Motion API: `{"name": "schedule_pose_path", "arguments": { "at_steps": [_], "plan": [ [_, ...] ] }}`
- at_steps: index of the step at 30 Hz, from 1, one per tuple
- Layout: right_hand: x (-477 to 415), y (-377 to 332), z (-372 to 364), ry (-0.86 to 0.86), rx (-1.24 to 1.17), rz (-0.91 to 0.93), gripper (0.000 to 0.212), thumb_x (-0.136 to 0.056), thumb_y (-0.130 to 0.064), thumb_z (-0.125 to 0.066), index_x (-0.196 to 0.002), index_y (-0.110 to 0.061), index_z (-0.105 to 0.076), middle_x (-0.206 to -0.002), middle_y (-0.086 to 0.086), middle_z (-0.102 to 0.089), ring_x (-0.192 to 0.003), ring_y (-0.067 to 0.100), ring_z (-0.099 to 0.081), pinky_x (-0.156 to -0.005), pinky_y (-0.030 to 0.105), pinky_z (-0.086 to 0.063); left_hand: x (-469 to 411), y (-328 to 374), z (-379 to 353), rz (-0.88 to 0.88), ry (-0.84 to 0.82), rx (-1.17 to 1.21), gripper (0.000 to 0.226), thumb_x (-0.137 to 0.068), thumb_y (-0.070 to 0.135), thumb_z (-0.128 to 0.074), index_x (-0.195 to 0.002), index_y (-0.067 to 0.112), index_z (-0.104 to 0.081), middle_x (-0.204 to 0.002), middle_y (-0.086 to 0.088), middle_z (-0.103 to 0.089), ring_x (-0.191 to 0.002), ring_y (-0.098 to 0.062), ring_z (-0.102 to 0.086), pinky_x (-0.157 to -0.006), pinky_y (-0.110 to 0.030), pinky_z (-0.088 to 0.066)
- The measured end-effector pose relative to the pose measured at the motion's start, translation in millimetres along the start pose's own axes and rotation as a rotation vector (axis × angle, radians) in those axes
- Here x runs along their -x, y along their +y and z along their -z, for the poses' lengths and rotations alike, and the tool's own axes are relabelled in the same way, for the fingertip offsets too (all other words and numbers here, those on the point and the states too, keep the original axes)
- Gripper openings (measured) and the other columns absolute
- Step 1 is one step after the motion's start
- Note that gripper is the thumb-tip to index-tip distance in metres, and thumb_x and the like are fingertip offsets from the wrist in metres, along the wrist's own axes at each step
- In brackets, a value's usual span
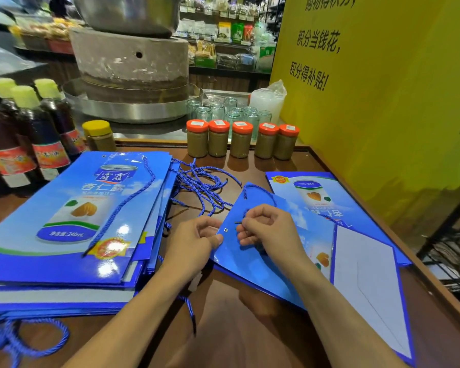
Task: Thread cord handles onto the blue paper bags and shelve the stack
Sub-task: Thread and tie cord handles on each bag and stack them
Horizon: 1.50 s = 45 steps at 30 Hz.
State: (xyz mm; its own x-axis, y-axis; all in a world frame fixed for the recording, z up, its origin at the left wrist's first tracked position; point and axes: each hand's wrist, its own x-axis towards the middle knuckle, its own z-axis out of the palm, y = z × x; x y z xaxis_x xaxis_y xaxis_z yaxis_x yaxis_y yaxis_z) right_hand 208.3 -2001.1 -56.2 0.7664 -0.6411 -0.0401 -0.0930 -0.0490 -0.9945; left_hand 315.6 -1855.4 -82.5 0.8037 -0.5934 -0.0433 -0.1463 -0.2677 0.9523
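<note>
Centre frame: left hand (pixel 197 243) pinches the blue bag (pixel 252 264), right hand (pixel 270 227) pinches the cord (pixel 259 187); a slack grip may miss the eyelet (pixel 226 230).

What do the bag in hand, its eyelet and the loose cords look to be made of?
Bag: glossy coated paper or card, by its sheen and stiff flat fold. Eyelet: probably metal, a small silvery ring. Loose cords: twisted blue fibre, likely synthetic, with dark stiff tips.

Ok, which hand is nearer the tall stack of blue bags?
Left. The left hand pinches the edge of the single bag just right of the stack; the right hand is farther right, over that bag, pinching a cord end.
</note>
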Motion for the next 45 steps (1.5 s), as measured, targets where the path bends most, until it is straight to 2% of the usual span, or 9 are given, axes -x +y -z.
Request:
{"name": "schedule_pose_path", "arguments": {
  "at_steps": [4,18,24,28,31,34,38,42,45],
  "plan": [
    [-1.5,12.1,-2.8,-0.054,0.188,0.111,0.003,-0.095,-0.009,-0.071,-0.093,-0.007,-0.072,-0.079,0.013,-0.072,-0.066,0.021,-0.067,-0.062,0.034,-0.062,2.1,0.4,-1.3,-0.027,0.016,0.016,0.023,-0.089,0.013,-0.077,-0.105,0.03,-0.08,-0.091,0.006,-0.077,-0.085,-0.014,-0.074,-0.085,-0.042,-0.062],
    [-1.3,15.8,-5.1,-0.002,0.284,0.175,0.005,-0.094,-0.015,-0.074,-0.092,-0.014,-0.07,-0.078,0.005,-0.074,-0.062,0.022,-0.073,-0.066,0.037,-0.065,3.9,4.8,-1.8,-0.05,0.037,0.051,0.02,-0.088,0.011,-0.077,-0.096,0.029,-0.081,-0.08,0.011,-0.075,-0.073,-0.006,-0.072,-0.066,-0.022,-0.057],
    [-1.0,17.2,-3.5,-0.063,0.319,0.188,0.007,-0.093,-0.018,-0.077,-0.089,-0.017,-0.071,-0.075,0.002,-0.072,-0.063,0.02,-0.072,-0.068,0.033,-0.064,3.4,1.3,-2.6,-0.054,0.043,0.026,0.02,-0.089,0.015,-0.078,-0.104,0.027,-0.081,-0.09,0.009,-0.076,-0.085,-0.01,-0.072,-0.074,-0.027,-0.06],
    [-4.1,17.4,-2.9,-0.058,0.24,0.154,0.012,-0.091,-0.014,-0.079,-0.097,-0.014,-0.068,-0.084,0.012,-0.071,-0.064,0.02,-0.07,-0.064,0.032,-0.062,5.3,7.8,-0.6,-0.036,-0.016,0.075,0.037,-0.097,0.0,-0.057,-0.1,0.026,-0.083,-0.09,0.007,-0.078,-0.086,-0.012,-0.073,-0.068,-0.022,-0.056],
    [-2.3,13.1,-1.7,-0.098,0.025,0.073,0.027,-0.089,-0.004,-0.078,-0.111,-0.008,-0.062,-0.091,0.026,-0.066,-0.07,0.022,-0.068,-0.064,0.03,-0.062,5.7,7.4,0.8,-0.082,-0.001,0.051,0.036,-0.095,0.001,-0.062,-0.096,0.029,-0.084,-0.098,0.008,-0.078,-0.09,-0.017,-0.074,-0.075,-0.036,-0.062],
    [-3.1,13.0,0.5,-0.133,-0.083,0.072,0.037,-0.095,-0.004,-0.072,-0.128,-0.017,-0.06,-0.085,0.017,-0.065,-0.071,0.023,-0.065,-0.07,0.032,-0.062,9.8,10.5,1.7,-0.124,-0.029,0.085,0.026,-0.095,0.009,-0.07,-0.098,0.031,-0.084,-0.09,-0.001,-0.079,-0.085,-0.033,-0.074,-0.075,-0.047,-0.063],
    [-5.7,16.6,1.8,-0.173,-0.002,0.081,0.035,-0.108,-0.009,-0.05,-0.129,-0.028,-0.07,-0.081,0.008,-0.064,-0.07,0.021,-0.064,-0.071,0.03,-0.062,13.9,13.8,3.0,-0.157,-0.091,0.083,0.016,-0.093,0.01,-0.075,-0.099,0.024,-0.081,-0.089,0.007,-0.079,-0.085,-0.007,-0.074,-0.069,-0.02,-0.058],
    [-3.8,17.7,-2.2,-0.138,0.091,0.052,0.038,-0.106,0.0,-0.04,-0.114,-0.018,-0.073,-0.075,0.01,-0.059,-0.062,0.021,-0.063,-0.064,0.03,-0.061,10.9,7.0,-5.2,-0.052,-0.11,0.019,0.017,-0.09,0.006,-0.074,-0.096,0.022,-0.074,-0.081,0.003,-0.077,-0.071,-0.008,-0.069,-0.064,-0.026,-0.052],
    [-3.4,19.5,-5.0,-0.101,0.164,0.052,0.025,-0.108,-0.01,-0.044,-0.108,-0.016,-0.069,-0.072,0.012,-0.058,-0.059,0.022,-0.067,-0.065,0.034,-0.063,9.6,2.7,-11.7,-0.01,-0.068,-0.019,0.019,-0.085,0.005,-0.073,-0.094,0.021,-0.068,-0.075,0.004,-0.073,-0.065,-0.009,-0.062,-0.067,-0.037,-0.055]
  ]
}}
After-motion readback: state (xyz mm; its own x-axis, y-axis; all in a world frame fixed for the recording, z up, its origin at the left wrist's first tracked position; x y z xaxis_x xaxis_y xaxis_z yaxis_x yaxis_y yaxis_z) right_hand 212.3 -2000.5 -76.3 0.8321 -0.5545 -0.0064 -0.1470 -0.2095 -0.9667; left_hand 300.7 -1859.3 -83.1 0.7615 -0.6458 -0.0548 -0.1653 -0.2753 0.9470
